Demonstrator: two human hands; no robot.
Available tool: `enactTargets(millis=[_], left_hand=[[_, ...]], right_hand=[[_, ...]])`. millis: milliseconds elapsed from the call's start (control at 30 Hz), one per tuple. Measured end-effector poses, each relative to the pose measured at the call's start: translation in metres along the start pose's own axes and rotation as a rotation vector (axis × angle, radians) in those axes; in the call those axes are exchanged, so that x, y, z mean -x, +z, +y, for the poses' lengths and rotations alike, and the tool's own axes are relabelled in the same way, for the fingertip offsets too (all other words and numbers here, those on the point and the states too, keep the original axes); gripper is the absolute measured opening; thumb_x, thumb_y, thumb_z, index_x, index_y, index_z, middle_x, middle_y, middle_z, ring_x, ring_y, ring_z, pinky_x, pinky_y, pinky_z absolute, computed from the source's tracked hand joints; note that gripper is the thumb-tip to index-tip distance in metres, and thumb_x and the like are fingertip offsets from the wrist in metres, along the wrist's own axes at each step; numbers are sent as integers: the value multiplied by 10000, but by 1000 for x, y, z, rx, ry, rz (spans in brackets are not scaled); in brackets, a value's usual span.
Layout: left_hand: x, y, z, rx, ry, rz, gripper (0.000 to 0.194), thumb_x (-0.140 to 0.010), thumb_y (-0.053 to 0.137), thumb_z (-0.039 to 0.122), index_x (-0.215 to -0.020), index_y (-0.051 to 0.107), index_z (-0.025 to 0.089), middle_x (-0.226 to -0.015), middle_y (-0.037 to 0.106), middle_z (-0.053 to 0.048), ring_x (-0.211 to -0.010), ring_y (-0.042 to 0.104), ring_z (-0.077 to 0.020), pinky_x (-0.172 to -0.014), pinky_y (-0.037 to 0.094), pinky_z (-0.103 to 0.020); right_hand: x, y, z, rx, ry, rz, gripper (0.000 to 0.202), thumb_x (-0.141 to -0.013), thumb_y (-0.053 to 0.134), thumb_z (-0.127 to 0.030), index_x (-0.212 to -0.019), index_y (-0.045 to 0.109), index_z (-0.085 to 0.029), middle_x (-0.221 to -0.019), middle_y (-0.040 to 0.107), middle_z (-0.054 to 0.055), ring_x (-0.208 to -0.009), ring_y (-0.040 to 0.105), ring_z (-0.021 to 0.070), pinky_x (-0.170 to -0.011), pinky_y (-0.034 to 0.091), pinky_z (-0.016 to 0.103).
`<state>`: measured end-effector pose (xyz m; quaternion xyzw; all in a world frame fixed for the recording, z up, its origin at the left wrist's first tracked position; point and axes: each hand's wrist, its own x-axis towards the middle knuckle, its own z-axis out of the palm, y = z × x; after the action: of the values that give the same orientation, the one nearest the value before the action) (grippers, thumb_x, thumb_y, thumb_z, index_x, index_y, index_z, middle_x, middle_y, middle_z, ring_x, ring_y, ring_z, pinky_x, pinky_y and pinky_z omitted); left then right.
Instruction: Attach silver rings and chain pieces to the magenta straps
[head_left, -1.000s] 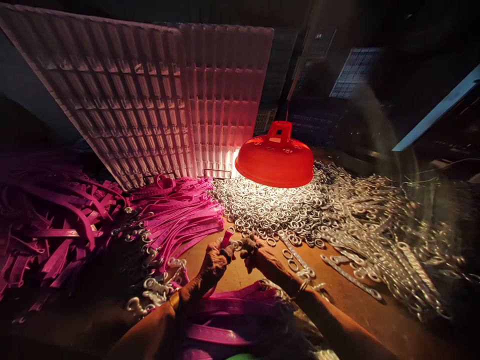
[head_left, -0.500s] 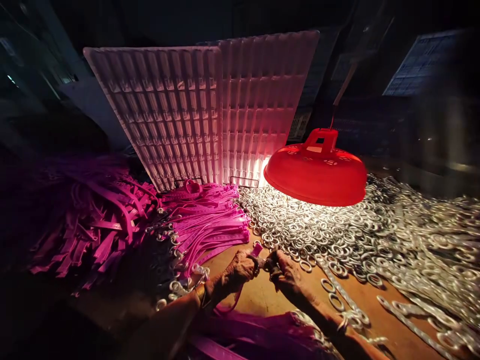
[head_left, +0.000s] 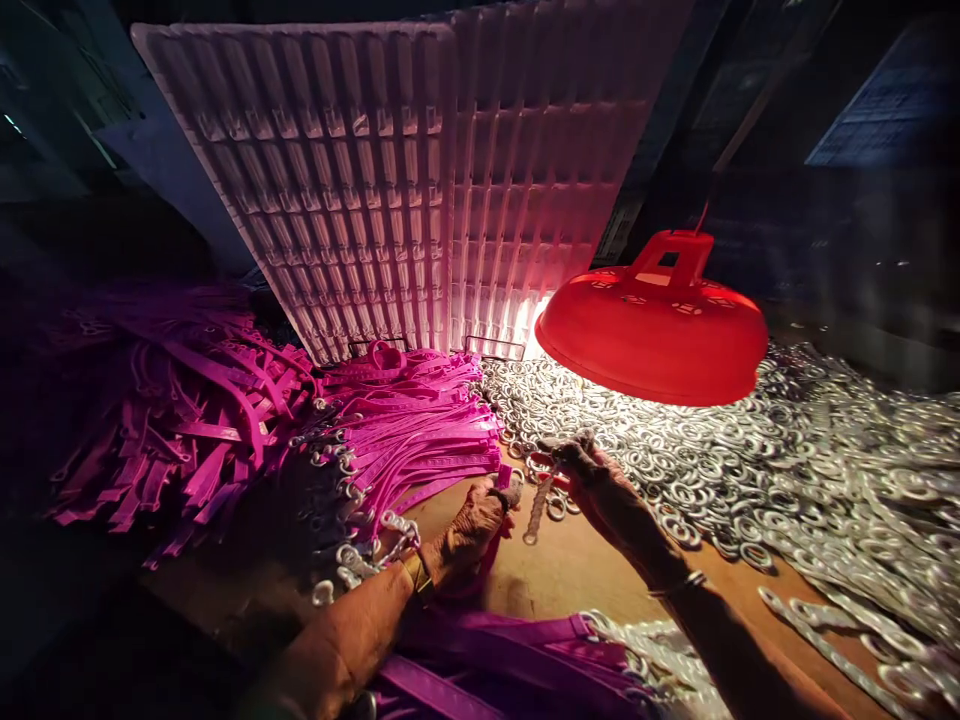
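Note:
My left hand is closed around the end of a flat pink strap, whose rest hangs down below the fist. To its right, my right hand is raised at the near edge of a heap of silver rings. A short silver twisted chain piece with a small ring at its lower end dangles from its fingertips. Dark coverings show on fingers of both hands. More pink straps with silver chains lie closest to me, below both hands.
A red lamp shade hangs low over the rings. Behind stand two ribbed pale panels. Bundled pink straps lie in the middle, with a larger pile of straps at left. Brown tabletop shows between my arms.
My hands have come apart. The right one has moved up and right towards the rings, while the left keeps the pink strap. My view has tilted down somewhat.

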<state>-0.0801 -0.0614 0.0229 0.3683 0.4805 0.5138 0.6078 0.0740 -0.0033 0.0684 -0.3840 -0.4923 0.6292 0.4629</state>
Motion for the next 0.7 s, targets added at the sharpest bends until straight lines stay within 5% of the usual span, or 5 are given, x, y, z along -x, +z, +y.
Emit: enactTargets(millis=[67,167,400,700], left_hand=[[1,1,-3,85,14,-43,331,-738,587,528,-813,578,206,-660,549,-2,-484,386,-98,-478,291,-262],[4,3,-3,163,9,-54,368,-717,598,555,-794,551,198,-673,538,-1,-507,375,-88,-488,281,-252],[8,4,13,160,-53,-130,355,-668,623,519,-711,522,182,-582,459,11,-497,375,-92,-467,296,-243],[21,9,26,67,-70,-259,365,-716,576,523,-693,449,182,-516,287,78,-434,194,-42,-438,153,-224]], right_hand=[[-4,-6,-15,-177,26,35,391,-642,738,-474,-745,464,-214,-755,546,-7,-624,526,134,-606,470,286],[4,-12,-20,-13,-4,14,375,-664,738,-451,-745,477,-194,-650,510,-33,-502,463,85,-479,410,220],[35,8,8,365,-77,-43,288,-845,495,-472,-781,447,-196,-607,486,-30,-427,402,67,-363,325,183],[39,13,31,264,-75,-36,196,-854,450,-378,-756,379,-224,-631,393,-38,-483,337,86,-382,286,188]])
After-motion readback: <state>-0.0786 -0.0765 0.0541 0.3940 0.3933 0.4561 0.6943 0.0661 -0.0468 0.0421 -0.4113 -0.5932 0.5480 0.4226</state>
